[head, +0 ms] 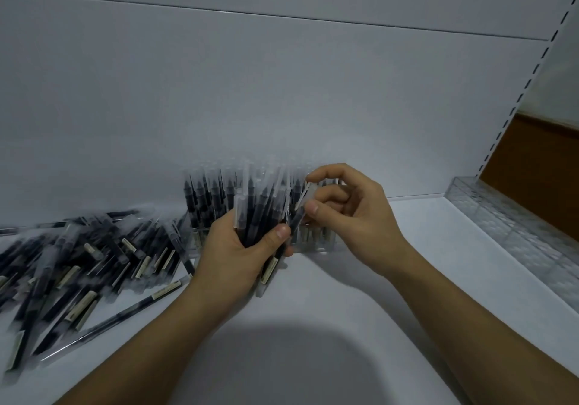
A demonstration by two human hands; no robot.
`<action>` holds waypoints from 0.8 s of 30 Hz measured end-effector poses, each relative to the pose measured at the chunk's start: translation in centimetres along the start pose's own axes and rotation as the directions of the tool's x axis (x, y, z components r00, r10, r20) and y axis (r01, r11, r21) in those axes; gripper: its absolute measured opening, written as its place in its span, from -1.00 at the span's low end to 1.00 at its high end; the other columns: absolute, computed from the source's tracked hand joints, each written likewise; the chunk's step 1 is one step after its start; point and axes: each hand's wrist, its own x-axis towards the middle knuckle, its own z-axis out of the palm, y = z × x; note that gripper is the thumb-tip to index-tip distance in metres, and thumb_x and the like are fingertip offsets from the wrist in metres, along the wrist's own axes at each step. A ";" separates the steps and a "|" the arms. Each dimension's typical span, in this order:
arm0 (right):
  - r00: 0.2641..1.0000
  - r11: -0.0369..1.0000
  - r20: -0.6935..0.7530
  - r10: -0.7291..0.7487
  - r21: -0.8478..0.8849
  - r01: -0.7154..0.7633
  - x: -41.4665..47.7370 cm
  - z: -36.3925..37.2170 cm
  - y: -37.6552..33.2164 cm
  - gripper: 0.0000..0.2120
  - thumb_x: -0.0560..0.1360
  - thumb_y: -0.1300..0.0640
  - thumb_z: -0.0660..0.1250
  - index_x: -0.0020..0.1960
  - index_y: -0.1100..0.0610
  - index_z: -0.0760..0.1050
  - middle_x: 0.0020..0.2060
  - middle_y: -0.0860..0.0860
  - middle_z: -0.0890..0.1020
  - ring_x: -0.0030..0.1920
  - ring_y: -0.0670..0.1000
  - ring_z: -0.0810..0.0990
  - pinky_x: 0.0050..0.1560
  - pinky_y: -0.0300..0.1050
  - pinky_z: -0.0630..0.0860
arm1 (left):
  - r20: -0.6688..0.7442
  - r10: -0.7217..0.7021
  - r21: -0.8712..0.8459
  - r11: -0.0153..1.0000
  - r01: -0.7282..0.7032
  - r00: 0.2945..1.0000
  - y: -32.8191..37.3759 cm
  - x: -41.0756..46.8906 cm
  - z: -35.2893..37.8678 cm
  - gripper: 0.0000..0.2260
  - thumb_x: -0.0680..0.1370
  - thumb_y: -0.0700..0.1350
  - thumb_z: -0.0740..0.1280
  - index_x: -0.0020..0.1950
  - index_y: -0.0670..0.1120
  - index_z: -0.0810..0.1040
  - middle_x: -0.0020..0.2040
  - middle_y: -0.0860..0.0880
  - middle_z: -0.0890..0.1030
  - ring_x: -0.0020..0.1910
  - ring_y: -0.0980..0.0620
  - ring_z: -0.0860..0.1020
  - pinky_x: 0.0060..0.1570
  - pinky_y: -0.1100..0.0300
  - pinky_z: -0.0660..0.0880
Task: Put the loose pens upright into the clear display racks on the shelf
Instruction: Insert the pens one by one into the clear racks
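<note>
Pen racking: both your hands hold pens.
Loose pens point(78, 263) lie heaped at the left of the shelf point(344, 304). Your left hand point(241, 248) grips a pen bundle point(260, 207) before the stocked rack point(322, 238). Your right hand point(344, 213) pinches a single pen point(305, 196). An empty rack point(507, 226) stands far right.

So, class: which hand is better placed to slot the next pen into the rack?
Right hand: it pinches one pen beside the filled rack; the left hand grips the bundle.
</note>
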 end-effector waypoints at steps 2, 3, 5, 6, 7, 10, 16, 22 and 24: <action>0.997 0.999 -0.074 0.009 0.046 -0.005 0.3 -0.6 -0.4 -0.75 0.54 0.40 0.42 0.18 0.23 0.52 -0.28 0.18 0.61 -0.26 0.08 0.67 -0.12 -0.03 0.66 | -0.029 0.008 0.007 1.000 -0.008 1.000 0.0 -0.1 0.0 -0.83 0.50 -0.17 0.41 0.04 -0.22 0.59 -0.28 -0.25 0.65 -0.36 -0.31 0.60 -0.46 0.13 0.57; 0.993 0.998 -0.118 0.009 0.068 -0.001 0.5 -1.0 -0.6 -0.75 0.54 0.40 0.41 0.18 0.22 0.52 -0.28 0.17 0.61 -0.26 0.09 0.68 -0.13 -0.03 0.66 | -0.035 0.023 0.039 0.999 -0.021 0.999 -0.2 0.0 -0.1 -0.84 0.49 -0.14 0.42 0.00 -0.21 0.59 -0.29 -0.23 0.65 -0.38 -0.22 0.60 -0.47 0.13 0.55; 0.979 0.995 -0.202 0.007 0.098 0.013 0.8 -1.9 -1.0 -0.74 0.53 0.35 0.42 0.19 0.19 0.53 -0.25 0.17 0.64 -0.25 0.16 0.69 -0.15 0.00 0.65 | -0.020 0.041 0.110 0.993 -0.039 0.999 -0.3 0.0 -0.2 -0.81 0.45 -0.08 0.42 -0.07 -0.20 0.59 -0.31 -0.15 0.66 -0.40 -0.06 0.58 -0.45 0.16 0.55; 0.970 0.994 -0.241 0.005 0.110 0.022 1.0 -2.4 -1.1 -0.73 0.51 0.33 0.40 0.18 0.17 0.53 -0.25 0.16 0.65 -0.23 0.18 0.69 -0.15 0.01 0.64 | -0.013 0.042 0.121 0.992 -0.040 0.999 -0.2 -0.1 -0.2 -0.81 0.43 -0.07 0.42 -0.09 -0.19 0.59 -0.32 -0.10 0.67 -0.40 -0.02 0.57 -0.44 0.19 0.54; 0.960 0.993 -0.281 0.001 0.115 0.032 1.1 -2.9 -1.2 -0.74 0.52 0.34 0.39 0.18 0.16 0.53 -0.25 0.14 0.67 -0.22 0.19 0.68 -0.16 0.00 0.63 | -0.005 0.043 0.122 0.992 -0.042 0.999 -0.2 -0.1 -0.2 -0.82 0.42 -0.07 0.43 -0.10 -0.16 0.59 -0.33 -0.05 0.67 -0.41 0.01 0.56 -0.44 0.24 0.54; 0.922 0.998 -0.386 -0.030 0.039 0.049 1.3 -3.9 -1.4 -0.74 0.56 0.39 0.37 0.19 0.16 0.51 -0.23 0.13 0.68 -0.20 0.22 0.68 -0.18 -0.03 0.62 | 0.014 0.026 0.120 0.992 -0.027 1.000 -0.1 0.0 -0.1 -0.84 0.40 -0.09 0.45 -0.08 -0.11 0.61 -0.32 0.04 0.69 -0.39 0.13 0.61 -0.39 0.32 0.54; 0.886 0.983 -0.441 -0.144 -0.168 0.076 1.4 -4.7 -1.4 -0.76 0.59 0.39 0.34 0.21 0.20 0.48 -0.16 0.22 0.66 -0.21 0.19 0.72 -0.20 -0.02 0.64 | -0.008 -0.063 0.036 0.997 0.063 0.998 -1.7 0.3 -0.6 -0.72 0.39 -0.10 0.52 -0.01 -0.21 0.58 -0.24 -0.28 0.65 -0.35 -0.20 0.62 -0.43 -0.08 0.48; 0.826 0.930 -0.496 -0.266 -0.356 0.085 1.6 -5.7 -1.0 -0.77 0.58 0.27 0.40 0.19 0.07 0.50 -0.11 0.15 0.66 -0.12 0.19 0.69 -0.15 0.05 0.69 | -0.023 -0.072 0.048 0.996 0.073 0.997 -1.6 0.2 -0.4 -0.70 0.38 -0.09 0.51 0.02 -0.19 0.60 -0.19 -0.24 0.69 -0.22 -0.28 0.68 -0.31 -0.24 0.53; 0.832 0.919 -0.478 -0.280 -0.383 0.089 1.6 -5.7 -0.9 -0.77 0.58 0.23 0.42 0.19 0.03 0.50 -0.08 0.11 0.67 -0.09 0.16 0.70 -0.14 0.05 0.69 | -0.022 -0.059 0.056 0.997 0.060 0.998 -1.4 0.1 -0.2 -0.72 0.40 -0.07 0.49 0.04 -0.16 0.60 -0.17 -0.24 0.69 -0.20 -0.28 0.67 -0.27 -0.32 0.56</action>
